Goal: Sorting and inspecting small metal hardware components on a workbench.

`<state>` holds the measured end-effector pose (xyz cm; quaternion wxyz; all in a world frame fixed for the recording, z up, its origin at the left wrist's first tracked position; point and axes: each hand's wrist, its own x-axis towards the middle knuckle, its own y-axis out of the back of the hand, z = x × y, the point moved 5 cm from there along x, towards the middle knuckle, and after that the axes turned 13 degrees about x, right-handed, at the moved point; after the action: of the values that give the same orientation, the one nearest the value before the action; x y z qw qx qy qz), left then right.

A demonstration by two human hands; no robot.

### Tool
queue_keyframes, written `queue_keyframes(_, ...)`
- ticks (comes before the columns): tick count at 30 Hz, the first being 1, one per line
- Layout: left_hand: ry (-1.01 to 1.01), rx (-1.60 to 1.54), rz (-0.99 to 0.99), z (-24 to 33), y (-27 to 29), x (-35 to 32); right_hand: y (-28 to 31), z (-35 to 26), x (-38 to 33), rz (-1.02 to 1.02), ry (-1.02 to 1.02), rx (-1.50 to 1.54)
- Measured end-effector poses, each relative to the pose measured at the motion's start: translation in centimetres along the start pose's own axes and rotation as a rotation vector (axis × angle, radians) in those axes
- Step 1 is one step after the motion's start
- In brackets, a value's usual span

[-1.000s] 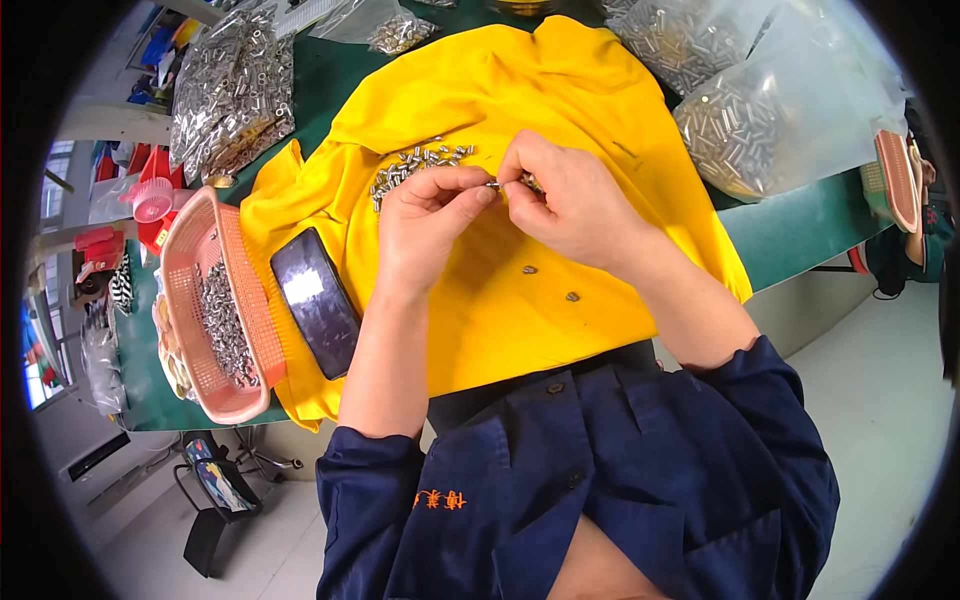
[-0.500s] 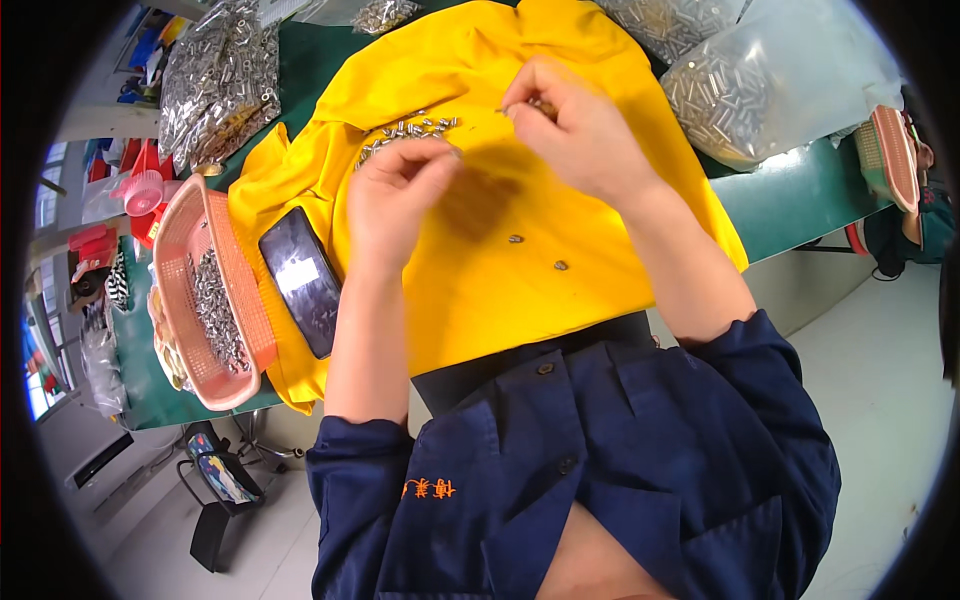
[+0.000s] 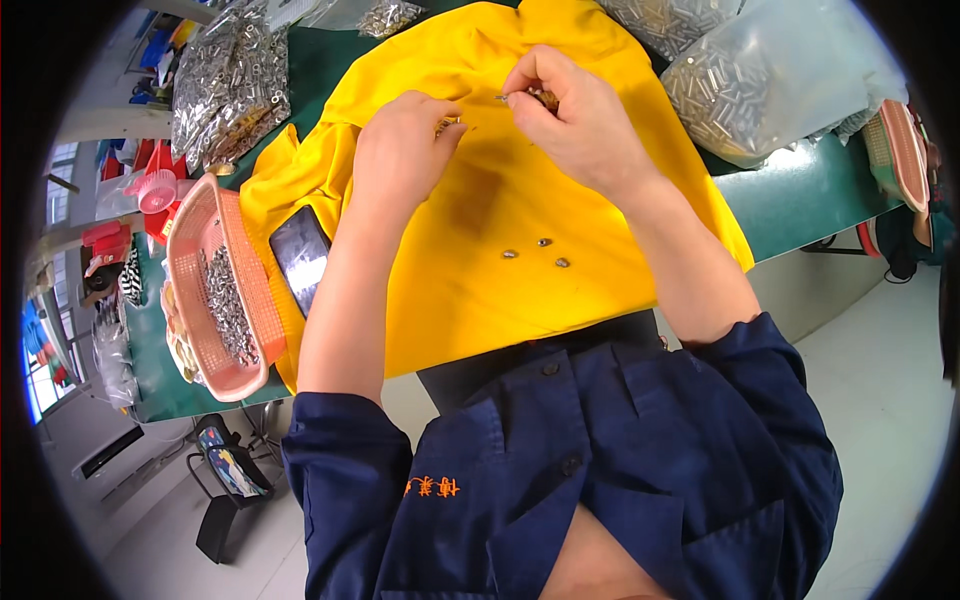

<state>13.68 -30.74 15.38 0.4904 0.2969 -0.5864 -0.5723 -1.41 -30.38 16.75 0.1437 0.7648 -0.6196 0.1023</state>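
My left hand point(image 3: 400, 150) reaches over a pile of small silvery metal fittings point(image 3: 447, 124) on the yellow cloth point(image 3: 470, 310). Its thumb and index finger stand apart, and several fittings show in the gap; the hand covers the remainder of the pile. Opposite it, my right hand point(image 3: 580, 125) is closed, thumb and index fingertips pinching a small metal fitting point(image 3: 502, 98). Something brownish, too small to make out, shows inside its curled fingers. Three loose fittings, one at the left point(image 3: 510, 254), lie on the cloth nearer my body.
A pink plastic basket point(image 3: 262, 290) of small metal parts stands left, beside a dark phone point(image 3: 300, 255) partly behind my forearm. Clear bags of metal parts lie at the back left point(image 3: 230, 90) and back right point(image 3: 715, 110). Another basket point(image 3: 905, 155) is on the green table's point(image 3: 800, 205) right end.
My left hand has moved forward onto the pile, its thumb and finger parting. A third loose fitting now lies on the near cloth. My right hand has stayed nearly in place, still pinching.
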Motion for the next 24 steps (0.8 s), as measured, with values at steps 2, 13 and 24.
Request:
queue_keyframes(2,0.041,0.11,-0.067,-0.6,-0.6,0.8,0.1,0.5,0.0,0.0,-0.015,0.012)
queue_keyframes(13,0.075,-0.353,0.135,0.3,0.0,0.3,0.5,0.9,-0.3,-0.021,0.005,-0.004)
queue_keyframes(24,0.412,-1.326,-0.06,-0.1,-2.8,-3.1,-0.8,1.4,-0.1,-0.153,-0.072,0.021)
